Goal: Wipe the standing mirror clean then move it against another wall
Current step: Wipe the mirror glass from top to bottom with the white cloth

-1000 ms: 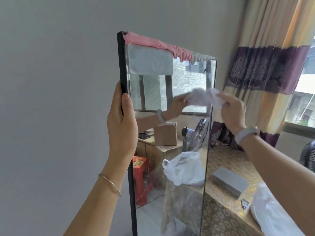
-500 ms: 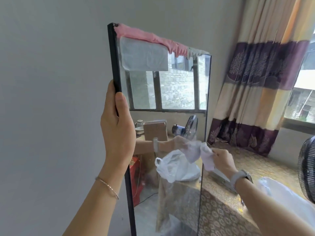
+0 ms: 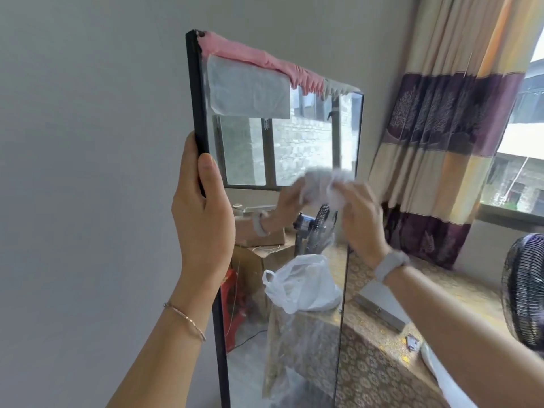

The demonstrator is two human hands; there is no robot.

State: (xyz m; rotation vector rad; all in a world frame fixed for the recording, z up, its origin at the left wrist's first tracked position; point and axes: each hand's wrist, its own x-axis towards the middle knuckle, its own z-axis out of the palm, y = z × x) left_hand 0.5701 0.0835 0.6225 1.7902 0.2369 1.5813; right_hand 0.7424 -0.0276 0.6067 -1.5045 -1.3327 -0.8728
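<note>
The tall standing mirror has a thin black frame and stands upright against the grey wall. A pink cloth strip covers its top edge, with a patch of clear film stuck below it. My left hand grips the mirror's left frame edge at mid height. My right hand presses a crumpled white wipe against the glass near the right edge; the hand and wipe are motion-blurred. Their reflection shows in the glass.
A table with a gold patterned cloth stands right of the mirror, holding a grey flat box. A black fan sits at the far right. Striped curtains hang by a window.
My right hand with the wipe went down the glass from the upper right to the table level, then came back up to mid height. My left hand kept its grip on the frame.
</note>
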